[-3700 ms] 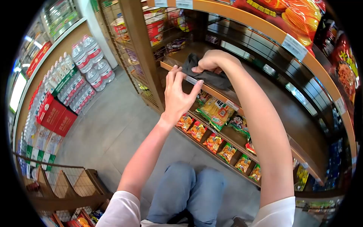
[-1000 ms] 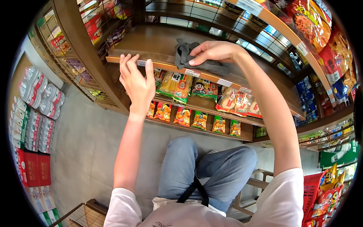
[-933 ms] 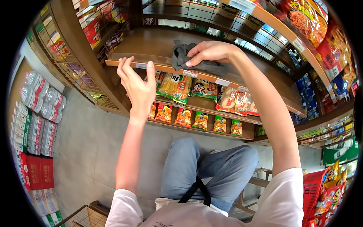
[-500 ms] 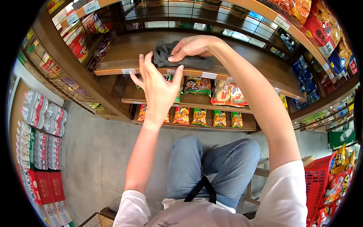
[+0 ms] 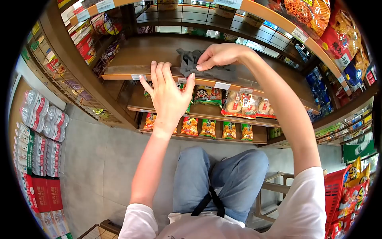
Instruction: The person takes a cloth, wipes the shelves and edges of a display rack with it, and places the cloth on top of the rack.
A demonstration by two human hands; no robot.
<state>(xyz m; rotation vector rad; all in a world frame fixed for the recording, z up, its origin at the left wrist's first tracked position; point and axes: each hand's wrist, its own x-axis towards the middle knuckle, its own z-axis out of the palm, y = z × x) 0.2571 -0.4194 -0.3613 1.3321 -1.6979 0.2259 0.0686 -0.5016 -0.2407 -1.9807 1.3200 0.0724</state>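
My right hand (image 5: 223, 56) grips a dark grey cloth (image 5: 193, 63) and presses it on the front part of a brown shelf (image 5: 139, 49). Part of the cloth spreads out under and beyond the fingers, along the clear front strip. My left hand (image 5: 169, 89) is at the shelf's front edge, left of the cloth, with fingers spread and holding nothing. Its fingertips reach the strip above the price labels (image 5: 222, 85). Behind the left hand, some snack bags on the level below are partly hidden.
Lower shelves carry snack bags (image 5: 207, 128) and rice cracker packs (image 5: 240, 105). At the left stand packs of bottled water (image 5: 51, 123) and red boxes (image 5: 47, 195). A red basket (image 5: 332, 199) with snacks and a stool (image 5: 274, 185) are at the right. Bagged noodles (image 5: 300, 14) hang over the upper right edge.
My right hand has slid the cloth to the right along the shelf. The left hand has shifted slightly right, its fingers now against the shelf's front edge. The view has moved a little.
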